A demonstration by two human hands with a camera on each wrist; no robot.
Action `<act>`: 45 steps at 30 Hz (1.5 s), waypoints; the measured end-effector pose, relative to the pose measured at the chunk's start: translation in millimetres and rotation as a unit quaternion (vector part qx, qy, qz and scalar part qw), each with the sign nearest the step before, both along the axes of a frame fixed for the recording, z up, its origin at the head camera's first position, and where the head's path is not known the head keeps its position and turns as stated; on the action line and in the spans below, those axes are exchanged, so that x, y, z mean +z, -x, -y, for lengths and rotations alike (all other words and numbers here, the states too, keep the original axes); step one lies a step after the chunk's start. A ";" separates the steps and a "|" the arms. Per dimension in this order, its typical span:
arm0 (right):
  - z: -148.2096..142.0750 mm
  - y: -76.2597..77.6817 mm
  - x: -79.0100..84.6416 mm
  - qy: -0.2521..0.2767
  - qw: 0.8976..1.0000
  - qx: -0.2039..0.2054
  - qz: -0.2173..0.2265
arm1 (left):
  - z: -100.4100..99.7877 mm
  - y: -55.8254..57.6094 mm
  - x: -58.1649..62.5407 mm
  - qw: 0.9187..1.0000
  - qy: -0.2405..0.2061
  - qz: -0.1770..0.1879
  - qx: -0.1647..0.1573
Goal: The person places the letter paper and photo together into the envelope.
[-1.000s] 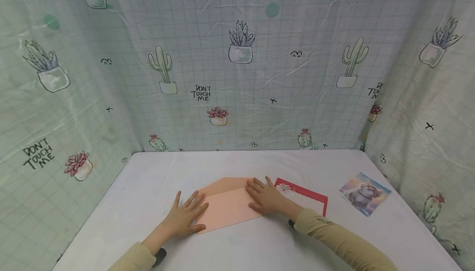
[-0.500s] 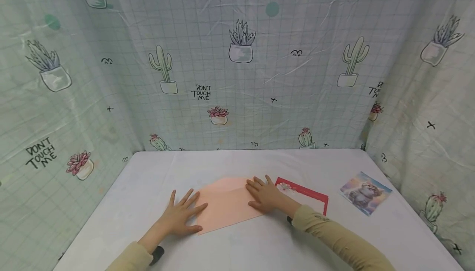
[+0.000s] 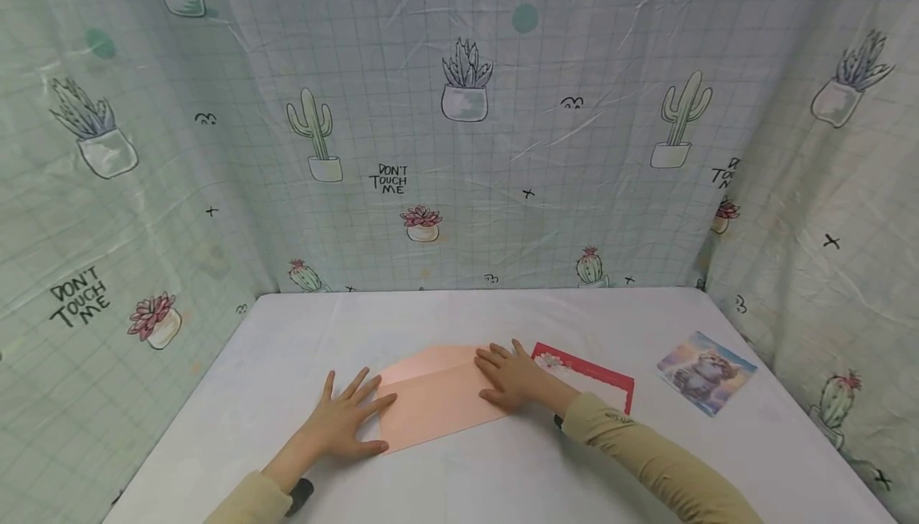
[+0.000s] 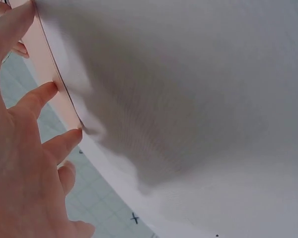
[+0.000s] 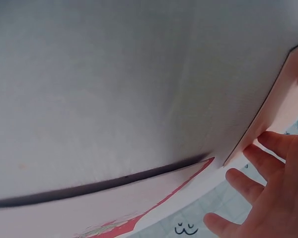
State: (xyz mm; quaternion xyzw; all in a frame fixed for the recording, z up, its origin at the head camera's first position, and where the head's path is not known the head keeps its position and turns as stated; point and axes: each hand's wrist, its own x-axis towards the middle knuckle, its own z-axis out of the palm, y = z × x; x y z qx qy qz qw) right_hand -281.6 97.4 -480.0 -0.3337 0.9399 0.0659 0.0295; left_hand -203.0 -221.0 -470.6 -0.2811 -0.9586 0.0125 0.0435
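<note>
A peach envelope (image 3: pixel 434 411) lies on the white table, its flap (image 3: pixel 424 360) unfolded toward the far side. At its left end, my left hand (image 3: pixel 343 422) has spread fingers, with the fingertips right at the edge. In the left wrist view, fingertips (image 4: pixel 50 88) rest on the envelope (image 4: pixel 41 58) along that border. My right hand (image 3: pixel 515 378) lies over the envelope's right end, its fingers extended. The right wrist view shows the right hand's fingertips (image 5: pixel 249 150) along the envelope's edge. Neither hand grips anything.
Just right of the right hand, partly under its forearm, lies a white card with a red border (image 3: pixel 603 376). Farther right is a picture of a fluffy kitten (image 3: pixel 707 372). A cactus-print curtain (image 3: pixel 467 213) encloses the table (image 3: pixel 459 484) at the back and both sides.
My left hand has slid slightly left, its fingers drawing back from the envelope's face toward its left edge. The right hand and the envelope stay almost in place.
</note>
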 end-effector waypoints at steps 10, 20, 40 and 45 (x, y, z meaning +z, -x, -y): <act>-1.9 -1.1 3.1 0.024 1.000 0.002 0.006 | 2.4 2.3 0.4 0.999 0.002 0.035 0.014; -28.6 -6.2 6.8 0.072 0.997 -0.004 -0.017 | 3.5 3.4 -1.9 0.999 0.010 0.047 0.021; -117.9 -28.7 9.4 0.110 0.986 -0.043 -0.114 | 0.8 3.5 0.9 0.998 0.000 0.056 0.016; -142.2 -33.9 11.1 0.124 0.983 -0.061 -0.121 | 1.2 3.9 0.7 0.998 0.004 0.056 0.020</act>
